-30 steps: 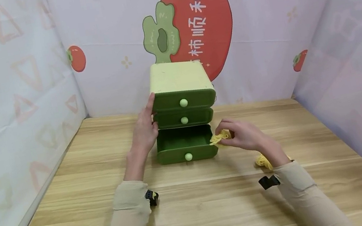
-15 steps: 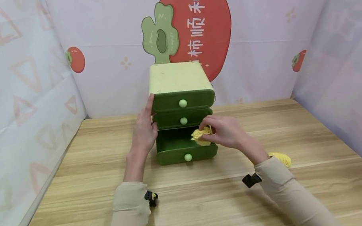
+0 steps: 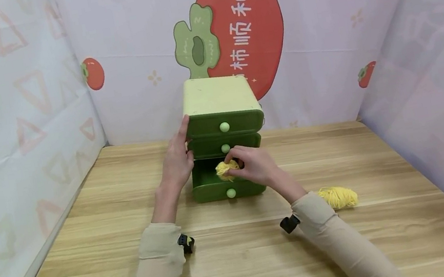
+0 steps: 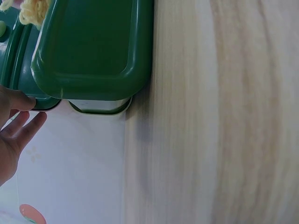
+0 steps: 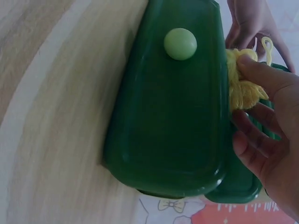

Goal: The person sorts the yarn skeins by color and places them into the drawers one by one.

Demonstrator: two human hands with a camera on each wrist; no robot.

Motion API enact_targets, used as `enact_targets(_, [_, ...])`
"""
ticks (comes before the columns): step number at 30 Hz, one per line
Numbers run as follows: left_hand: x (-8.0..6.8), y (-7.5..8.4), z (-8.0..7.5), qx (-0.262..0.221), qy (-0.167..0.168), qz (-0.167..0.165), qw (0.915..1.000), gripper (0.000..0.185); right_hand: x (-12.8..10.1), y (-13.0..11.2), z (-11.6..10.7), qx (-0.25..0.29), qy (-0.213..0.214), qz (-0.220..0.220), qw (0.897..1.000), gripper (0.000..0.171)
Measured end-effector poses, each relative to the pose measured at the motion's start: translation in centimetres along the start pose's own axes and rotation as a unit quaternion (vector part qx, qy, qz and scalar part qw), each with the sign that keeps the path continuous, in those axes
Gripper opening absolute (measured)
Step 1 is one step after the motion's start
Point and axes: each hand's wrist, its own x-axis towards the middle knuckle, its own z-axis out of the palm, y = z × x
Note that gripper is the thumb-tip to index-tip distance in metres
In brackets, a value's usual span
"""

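Observation:
A small drawer cabinet (image 3: pixel 218 93) with a cream top and dark green fronts stands at the back of the table. Its bottom drawer (image 3: pixel 209 192) is pulled out. Above that drawer my right hand (image 3: pixel 253 165) pinches a skein of yellow yarn (image 3: pixel 224 170) between thumb and fingers; the right wrist view shows the yarn (image 5: pixel 240 88) just behind the drawer front. My left hand (image 3: pixel 176 163) rests against the cabinet's left side, fingers fairly straight. In the left wrist view the thumb of the left hand (image 4: pixel 14 126) touches the edge of an upper drawer.
A second skein of yellow yarn (image 3: pixel 339 197) lies on the wooden table (image 3: pixel 244 263), beside the right forearm. Pale printed cloth hangs as walls behind and at both sides, with a large red persimmon picture (image 3: pixel 256 28) at the back.
My right hand has carried the yarn leftward, from the drawer's right edge to over its middle. The skein on the table shows more fully. My left hand has stayed put.

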Motion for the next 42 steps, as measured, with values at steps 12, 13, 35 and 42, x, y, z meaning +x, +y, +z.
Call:
enact_targets(12, [0.1,-0.2,0.0,-0.004,-0.007,-0.004,1.0000,0.102,0.9,-1.1,1.9,-0.008,-0.034,0.005,0.999,0.030])
enact_targets(13, [0.1,-0.2,-0.1,-0.005,-0.007,-0.004,1.0000,0.102,0.9,-1.2,2.0,-0.010,-0.035,0.006,0.999,0.030])
enact_targets(35, [0.1,-0.1,0.3,-0.022,-0.016,-0.013,0.9995,0.104,-1.6,0.3,0.4,0.025,-0.015,0.003,1.000,0.020])
enact_targets(42, [0.2,-0.2,0.0,-0.024,-0.019,-0.021,0.9993,0.104,-3.2,0.7,-1.6,0.004,-0.017,0.027,0.999,0.022])
